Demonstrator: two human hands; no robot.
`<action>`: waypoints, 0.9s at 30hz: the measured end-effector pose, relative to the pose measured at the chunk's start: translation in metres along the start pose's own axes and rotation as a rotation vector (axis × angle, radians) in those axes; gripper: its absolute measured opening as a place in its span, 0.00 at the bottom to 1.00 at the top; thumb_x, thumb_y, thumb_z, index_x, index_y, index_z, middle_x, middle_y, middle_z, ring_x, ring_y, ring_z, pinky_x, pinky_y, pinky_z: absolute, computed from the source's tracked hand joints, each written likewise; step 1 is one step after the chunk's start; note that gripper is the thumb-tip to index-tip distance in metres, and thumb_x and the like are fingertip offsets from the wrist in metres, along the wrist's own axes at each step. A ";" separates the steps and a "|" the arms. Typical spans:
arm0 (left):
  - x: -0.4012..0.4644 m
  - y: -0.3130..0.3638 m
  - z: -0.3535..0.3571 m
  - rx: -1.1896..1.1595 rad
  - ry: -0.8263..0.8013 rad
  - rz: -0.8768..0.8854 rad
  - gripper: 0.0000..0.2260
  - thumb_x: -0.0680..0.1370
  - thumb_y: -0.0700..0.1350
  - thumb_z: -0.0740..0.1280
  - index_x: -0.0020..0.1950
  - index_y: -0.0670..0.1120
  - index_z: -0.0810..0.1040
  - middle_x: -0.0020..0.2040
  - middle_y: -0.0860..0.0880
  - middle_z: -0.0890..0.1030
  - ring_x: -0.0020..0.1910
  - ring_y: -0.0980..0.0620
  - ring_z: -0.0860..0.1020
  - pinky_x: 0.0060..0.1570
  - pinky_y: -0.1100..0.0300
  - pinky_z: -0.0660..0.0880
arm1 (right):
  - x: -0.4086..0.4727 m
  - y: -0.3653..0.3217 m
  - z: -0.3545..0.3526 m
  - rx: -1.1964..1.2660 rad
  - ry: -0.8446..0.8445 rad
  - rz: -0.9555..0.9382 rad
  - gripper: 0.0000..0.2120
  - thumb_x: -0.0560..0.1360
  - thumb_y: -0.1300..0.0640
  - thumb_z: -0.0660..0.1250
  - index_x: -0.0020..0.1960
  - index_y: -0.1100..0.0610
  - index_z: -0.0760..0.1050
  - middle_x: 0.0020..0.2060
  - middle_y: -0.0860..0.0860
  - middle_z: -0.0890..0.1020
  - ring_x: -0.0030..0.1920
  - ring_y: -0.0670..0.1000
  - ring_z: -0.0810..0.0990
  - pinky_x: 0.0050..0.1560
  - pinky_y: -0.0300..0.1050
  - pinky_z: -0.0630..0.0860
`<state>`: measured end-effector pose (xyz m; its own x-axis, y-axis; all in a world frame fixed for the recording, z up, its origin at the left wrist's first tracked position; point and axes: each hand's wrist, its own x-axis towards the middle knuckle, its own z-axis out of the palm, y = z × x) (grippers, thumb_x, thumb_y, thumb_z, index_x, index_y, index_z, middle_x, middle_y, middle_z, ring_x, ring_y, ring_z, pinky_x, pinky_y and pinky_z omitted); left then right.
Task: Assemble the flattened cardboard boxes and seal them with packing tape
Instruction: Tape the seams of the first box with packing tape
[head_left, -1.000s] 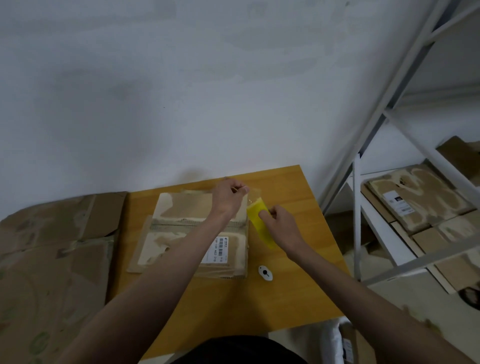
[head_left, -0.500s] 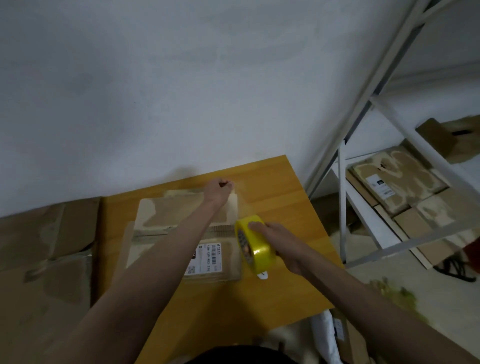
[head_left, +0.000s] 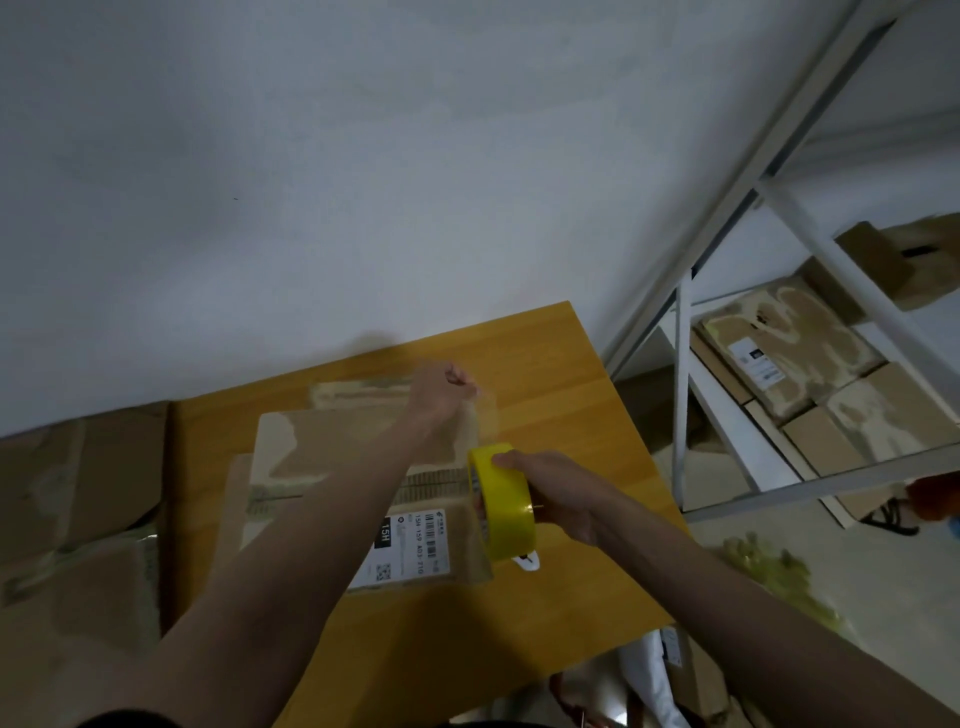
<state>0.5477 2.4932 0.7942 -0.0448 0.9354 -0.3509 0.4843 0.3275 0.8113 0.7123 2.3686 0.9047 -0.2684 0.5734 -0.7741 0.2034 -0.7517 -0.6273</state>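
Since the frame half a second earlier, the yellow tape roll (head_left: 503, 503) had been drawn a little further back toward the person, and the clear strip between the two hands had grown longer.

Fingers of the right hand (head_left: 551, 493) were wrapped around the roll, gripping its rim from the far side, with the roll held on edge just above the near right corner of the cardboard box (head_left: 363, 467). Fingers of the left hand (head_left: 441, 387) were clenched into a fist at the far end of the box, apparently pinching the free end of the tape, though the tape itself was too faint there to be sure. Both forearms reached out over the box, which lay low on the wooden table (head_left: 571, 415).

As a judgement, the sealing of this box was under way but not finished: the strip was pulled out yet not clearly pressed down or cut, and the seam along the middle still showed. A small white object (head_left: 527, 562) lay on the table just under the roll. Flattened cardboard (head_left: 78, 519) to the left suggested more boxes were still to be assembled; other cardboard pieces sat on the metal shelf (head_left: 779, 405) to the right.

A white shipping label (head_left: 410, 545) on the box carried a barcode, a QR code, "15H" on a black band, and what read as "15H 159 AD3 210".
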 end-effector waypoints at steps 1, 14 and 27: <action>0.003 -0.004 0.002 0.025 0.016 0.002 0.12 0.73 0.34 0.74 0.36 0.42 0.72 0.33 0.53 0.76 0.35 0.61 0.75 0.29 0.74 0.69 | 0.002 -0.002 -0.002 0.003 -0.001 0.007 0.17 0.83 0.49 0.61 0.59 0.61 0.79 0.52 0.60 0.85 0.53 0.59 0.84 0.55 0.56 0.79; 0.013 -0.030 0.006 0.088 0.042 0.035 0.10 0.70 0.40 0.79 0.42 0.39 0.80 0.38 0.49 0.81 0.38 0.54 0.77 0.34 0.64 0.72 | 0.018 -0.008 -0.009 0.043 -0.035 0.025 0.12 0.82 0.50 0.63 0.50 0.58 0.80 0.41 0.53 0.87 0.46 0.54 0.86 0.55 0.55 0.80; -0.006 -0.040 -0.031 0.786 -0.224 0.632 0.21 0.83 0.55 0.53 0.74 0.52 0.69 0.73 0.48 0.71 0.68 0.42 0.72 0.67 0.46 0.67 | 0.022 0.002 -0.012 0.048 -0.026 0.006 0.14 0.81 0.49 0.64 0.55 0.59 0.79 0.45 0.55 0.87 0.46 0.53 0.86 0.46 0.47 0.79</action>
<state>0.5012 2.4787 0.7784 0.5409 0.8338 -0.1109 0.8008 -0.4701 0.3712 0.7180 2.3843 0.8854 -0.2916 0.5609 -0.7748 0.1593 -0.7702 -0.6176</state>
